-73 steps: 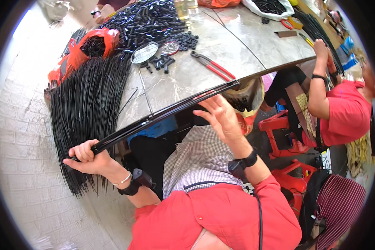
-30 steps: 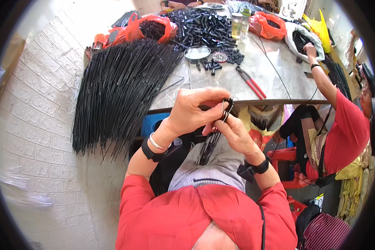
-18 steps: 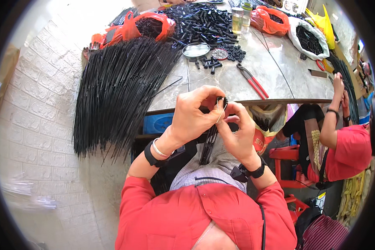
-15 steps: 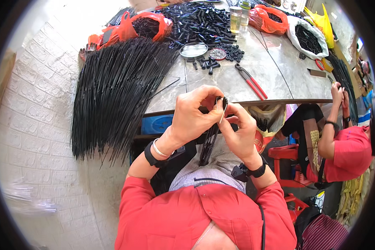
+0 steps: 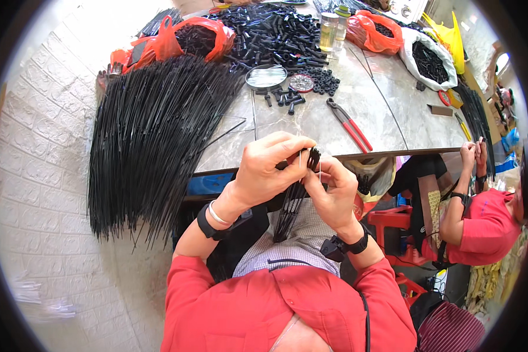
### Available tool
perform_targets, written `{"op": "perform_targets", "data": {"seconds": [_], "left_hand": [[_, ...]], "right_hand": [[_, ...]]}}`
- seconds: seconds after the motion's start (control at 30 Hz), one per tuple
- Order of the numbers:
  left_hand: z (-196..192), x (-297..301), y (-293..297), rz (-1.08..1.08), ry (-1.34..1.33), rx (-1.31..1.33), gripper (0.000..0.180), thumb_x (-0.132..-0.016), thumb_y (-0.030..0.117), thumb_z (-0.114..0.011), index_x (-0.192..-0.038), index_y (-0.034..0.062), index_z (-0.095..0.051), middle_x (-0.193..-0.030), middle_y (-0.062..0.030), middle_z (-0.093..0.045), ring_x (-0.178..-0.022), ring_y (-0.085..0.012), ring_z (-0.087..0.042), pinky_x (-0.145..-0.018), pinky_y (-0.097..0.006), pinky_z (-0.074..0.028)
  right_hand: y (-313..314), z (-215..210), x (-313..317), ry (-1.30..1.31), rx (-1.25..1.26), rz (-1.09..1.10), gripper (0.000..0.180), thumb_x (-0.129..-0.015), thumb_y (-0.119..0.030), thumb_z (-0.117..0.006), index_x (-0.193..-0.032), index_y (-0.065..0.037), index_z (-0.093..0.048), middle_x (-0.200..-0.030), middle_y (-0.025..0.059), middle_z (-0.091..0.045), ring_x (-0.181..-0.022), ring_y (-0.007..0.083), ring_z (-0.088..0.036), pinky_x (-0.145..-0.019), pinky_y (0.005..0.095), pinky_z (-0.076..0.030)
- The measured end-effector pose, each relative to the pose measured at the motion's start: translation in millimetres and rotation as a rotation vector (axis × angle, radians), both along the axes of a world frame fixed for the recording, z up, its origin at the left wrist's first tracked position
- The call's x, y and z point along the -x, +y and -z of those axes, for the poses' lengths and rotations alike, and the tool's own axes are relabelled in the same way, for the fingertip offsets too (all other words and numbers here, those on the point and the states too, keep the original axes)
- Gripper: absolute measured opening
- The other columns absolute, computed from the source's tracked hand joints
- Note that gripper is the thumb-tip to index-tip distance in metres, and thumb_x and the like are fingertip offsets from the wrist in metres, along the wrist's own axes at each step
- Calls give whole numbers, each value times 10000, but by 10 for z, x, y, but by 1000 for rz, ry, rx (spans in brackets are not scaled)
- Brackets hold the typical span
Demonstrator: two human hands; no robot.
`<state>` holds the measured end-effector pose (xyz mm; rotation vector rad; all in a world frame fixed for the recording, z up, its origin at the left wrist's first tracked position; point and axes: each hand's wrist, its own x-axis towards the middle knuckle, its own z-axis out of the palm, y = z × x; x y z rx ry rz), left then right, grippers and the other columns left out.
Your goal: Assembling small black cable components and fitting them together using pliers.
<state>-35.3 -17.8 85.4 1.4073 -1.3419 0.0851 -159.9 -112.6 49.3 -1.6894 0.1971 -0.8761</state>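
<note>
Above my lap, a bundle of thin black rods [image 5: 287, 214] hangs down, its top ends fanned in a tight cluster between my fingertips. My left hand [image 5: 270, 163] is closed around the top of the bundle, thumb and forefinger pinched at the cluster. Facing it, my right hand [image 5: 334, 190] pinches beside the cluster, where a thin pale wire [image 5: 320, 169] shows at the fingertips. Another short length of wire stands by the left fingertips. The rods' lower ends rest against my checked apron [image 5: 311, 226]. Whether the two wire ends join behind the cluster is hidden.
On the grey table [image 5: 387, 123] lie red-handled pliers [image 5: 350, 126], a dish of pins [image 5: 266, 76], a small red-rimmed dish [image 5: 301, 83] and heaped black tubes [image 5: 276, 35]. A big sheaf of black rods [image 5: 152, 146] overhangs the left edge. A co-worker [image 5: 487, 226] sits at right.
The view has shifted slightly. Earlier one wire slanted across the cluster between my hands; now a short wire shows at each hand, and more of the fanned rod ends is visible.
</note>
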Motion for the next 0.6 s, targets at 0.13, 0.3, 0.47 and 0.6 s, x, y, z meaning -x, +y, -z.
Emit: {"op": "perform_targets", "data": {"seconds": [0.13,0.3,0.47,0.6], "left_hand": [[32,-75,-5,22,47,21,234,-738,-39,-665,-969,-1,-679,-756,-63,-644,-607,-98,-603,-549,-228,-472],[78,-120,-5,2,61,48,239,-727,-37,-678,-963,4,-681,-755,-62,-648,-587,-95,-602,-539,-223,-469],[79,-164,29,-5,45,38,248,-722,-20,-693,-965,0,-651,-739,-71,-613,-592,-134,-582,-535,-248,-480],[89,-185,34,5,60,34,258,-719,-12,-700,-972,-2,-645,-726,-67,-607,-586,-132,-575,-529,-252,-473]], "right_hand": [[-18,21,-61,36,-75,-21,120,-822,27,-630,-942,31,-624,-842,69,-638,-762,93,-623,-652,242,-554],[-4,30,-131,38,-57,-7,119,-832,28,-619,-951,33,-618,-862,56,-638,-772,92,-622,-667,242,-550],[3,8,-172,70,-105,-39,115,-846,31,-604,-960,36,-610,-885,47,-634,-789,86,-617,-692,240,-540],[1,21,-168,75,-159,-84,116,-861,39,-587,-975,39,-605,-904,54,-628,-797,87,-617,-687,230,-528]]}}
